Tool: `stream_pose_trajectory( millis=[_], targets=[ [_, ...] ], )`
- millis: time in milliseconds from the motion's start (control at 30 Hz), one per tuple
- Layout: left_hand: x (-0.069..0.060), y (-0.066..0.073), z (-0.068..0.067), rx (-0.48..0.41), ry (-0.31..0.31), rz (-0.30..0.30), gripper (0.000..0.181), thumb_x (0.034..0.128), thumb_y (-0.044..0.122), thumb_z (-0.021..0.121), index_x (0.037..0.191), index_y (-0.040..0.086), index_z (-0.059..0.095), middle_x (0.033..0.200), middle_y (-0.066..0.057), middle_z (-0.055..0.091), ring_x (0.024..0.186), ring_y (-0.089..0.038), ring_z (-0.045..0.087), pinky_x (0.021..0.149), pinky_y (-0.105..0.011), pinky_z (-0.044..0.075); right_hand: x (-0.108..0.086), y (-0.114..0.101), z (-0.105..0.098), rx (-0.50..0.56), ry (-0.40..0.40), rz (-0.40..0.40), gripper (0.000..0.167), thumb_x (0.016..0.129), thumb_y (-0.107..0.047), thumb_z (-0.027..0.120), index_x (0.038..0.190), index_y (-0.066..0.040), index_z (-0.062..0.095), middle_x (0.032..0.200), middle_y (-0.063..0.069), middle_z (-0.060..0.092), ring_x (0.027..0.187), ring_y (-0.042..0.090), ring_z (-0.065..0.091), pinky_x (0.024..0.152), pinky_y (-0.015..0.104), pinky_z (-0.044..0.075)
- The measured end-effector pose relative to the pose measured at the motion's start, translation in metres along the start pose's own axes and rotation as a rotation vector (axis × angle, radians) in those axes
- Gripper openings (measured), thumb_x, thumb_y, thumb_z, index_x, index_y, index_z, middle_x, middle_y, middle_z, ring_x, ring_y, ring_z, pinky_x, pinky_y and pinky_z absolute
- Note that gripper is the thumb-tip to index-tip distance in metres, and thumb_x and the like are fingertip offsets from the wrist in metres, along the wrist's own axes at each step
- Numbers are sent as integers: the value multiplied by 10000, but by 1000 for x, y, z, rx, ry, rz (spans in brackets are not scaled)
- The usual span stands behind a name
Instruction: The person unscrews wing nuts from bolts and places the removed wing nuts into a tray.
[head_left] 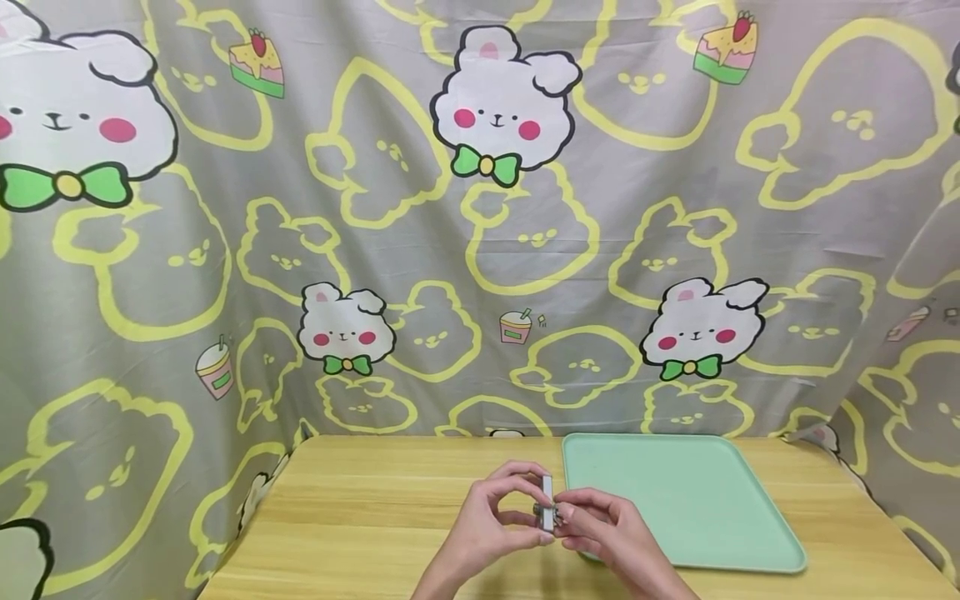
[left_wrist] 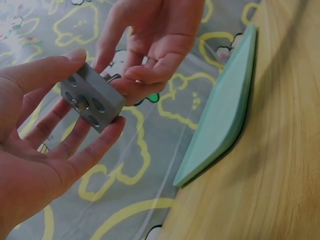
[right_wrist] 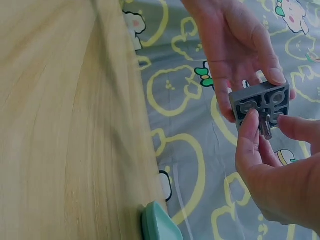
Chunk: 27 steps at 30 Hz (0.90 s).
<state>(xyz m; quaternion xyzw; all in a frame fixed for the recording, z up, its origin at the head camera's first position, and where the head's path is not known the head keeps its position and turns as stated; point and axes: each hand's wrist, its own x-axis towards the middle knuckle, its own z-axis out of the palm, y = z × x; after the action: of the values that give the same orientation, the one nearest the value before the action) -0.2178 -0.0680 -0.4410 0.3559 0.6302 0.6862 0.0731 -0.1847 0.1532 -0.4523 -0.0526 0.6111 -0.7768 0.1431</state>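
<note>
While the left hand [head_left: 480, 525] pinches the grey block [head_left: 547, 521] over the desk [head_left: 360, 492], head view shows the right hand [head_left: 611, 527] opposite, tray [head_left: 690, 500] just beside. Left wrist: block held by its edges, probably to keep the holed face [left_wrist: 86, 92] clear. Right wrist: right hand's fingers [right_wrist: 249, 135] bracket the bolt [right_wrist: 267, 131], likely for access; can't tell if they're pinching it.

The block [left_wrist: 90, 96] looks smooth and matt grey, whether plastic or coated metal cannot be told, while the threaded bolt [right_wrist: 267, 131] standing from it is bare, shiny metal. The tray [head_left: 675, 500] has the smooth, low-sheen look of plastic, and the tabletop [head_left: 360, 500] shows a smooth wood-grain surface. Behind hangs creased printed cloth [head_left: 420, 258] with a faint satiny sheen.
</note>
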Motion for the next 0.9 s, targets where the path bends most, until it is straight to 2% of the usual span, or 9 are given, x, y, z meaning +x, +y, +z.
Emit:
stream_pose_trajectory(
  millis=[67,300,467,600,700,767,900],
  targets=[
    [-1,-1,0,6,-7,-2,289,804,-51,834,1067,-22,719,1378,-200,537,1262,-302,532,867,-478,637,0,0,-1,22,-28,1,376,1031,-217,640,1297,48,622,1125,90,710,1006,207,700,896,317,622],
    [0,-2,2,2,-23,24,281,819,-30,832,1075,-20,717,1388,-278,503,1276,-322,524,859,-477,640,-1,3,-5,95,-88,28,280,1032,-167,631,1263,-11,652,1085,61,715,996,172,695,908,304,613],
    [0,-2,2,-1,-25,-6,284,813,-34,836,1072,-22,719,1392,-248,511,1277,-305,525,864,-475,638,0,4,-7,89,-105,6,265,1048,-137,597,1269,4,634,1111,66,715,1007,172,695,907,301,612],
    [0,-2,3,-5,-22,-10,287,807,-44,837,1069,-24,721,1386,-232,519,1272,-300,528,867,-471,638,1,4,-6,66,-71,1,284,1034,-129,622,1274,23,629,1126,73,710,1001,183,701,901,302,617],
    [0,-2,3,-3,-20,2,287,809,-45,835,1071,-21,721,1385,-240,519,1269,-301,529,860,-466,640,1,4,-3,-3,-16,-25,306,1013,-134,660,1259,47,636,1106,79,702,978,203,709,880,318,630],
    [0,-3,3,-6,-16,7,286,812,-46,832,1075,-22,720,1386,-259,513,1267,-303,531,857,-465,641,1,3,0,-61,24,-58,315,998,-130,682,1239,69,640,1084,85,699,961,211,717,858,341,640],
    [1,-3,3,-17,-2,-22,291,807,-66,826,1075,-22,720,1383,-231,525,1264,-290,536,864,-461,640,-1,2,5,-161,76,-157,311,967,-92,714,1190,111,637,1077,119,695,940,201,734,792,370,656]
  ],
)
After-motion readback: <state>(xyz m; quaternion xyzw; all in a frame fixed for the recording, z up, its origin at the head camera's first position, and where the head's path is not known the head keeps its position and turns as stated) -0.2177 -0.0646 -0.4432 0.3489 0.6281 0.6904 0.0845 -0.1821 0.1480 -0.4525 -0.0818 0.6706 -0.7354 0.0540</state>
